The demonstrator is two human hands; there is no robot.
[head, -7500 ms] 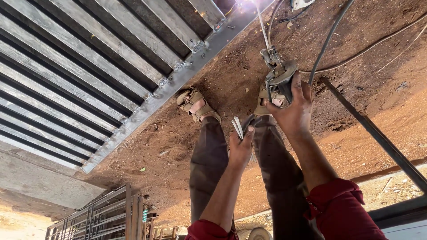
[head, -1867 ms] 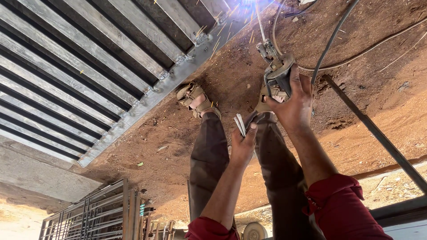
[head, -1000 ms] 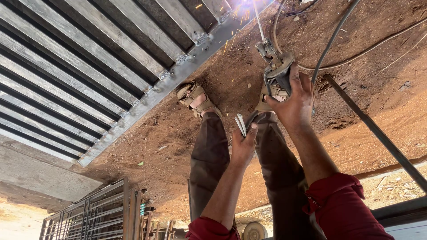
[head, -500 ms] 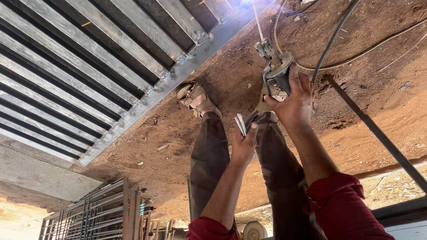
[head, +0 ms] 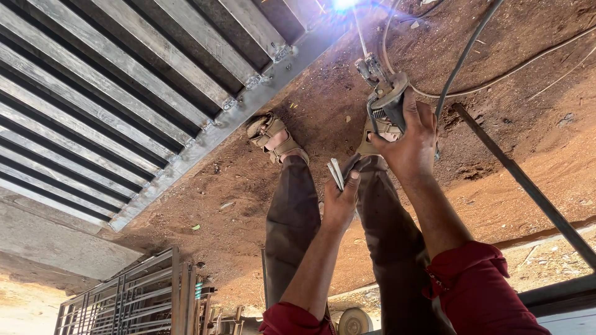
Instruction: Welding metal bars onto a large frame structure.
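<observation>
Right hand: the right hand (head: pixel 413 146) is closed fully around the handle of a worn grey metal electrode holder (head: pixel 386 99), fingers wrapped tight.
Electrode: a thin welding rod (head: pixel 361 38) is clamped in the holder's front end and runs up and away from the grip to a bright blue-white arc (head: pixel 343 5) at its tip.
Cable: a dark rubber cable (head: pixel 462 56) is led upward from just behind the gripped handle.
Left hand: the left hand (head: pixel 341 201) is closed on a small bundle of pale spare rods (head: pixel 336 174), whose ends stick out above the thumb, below and left of the right grip.
Workpiece: a grey steel gate frame of flat slats (head: pixel 124 105), rough and dull, is laid on the ground beyond the arc, left of both grips.
Ground: reddish-brown loose soil (head: pixel 534 155) is spread under everything.
Feet: tan strapped sandals (head: pixel 273 136) are seen between grip and frame.
Bar: a long dark metal strip (head: pixel 521 180) is laid right of the right grip.
Labels: none can be made out.
</observation>
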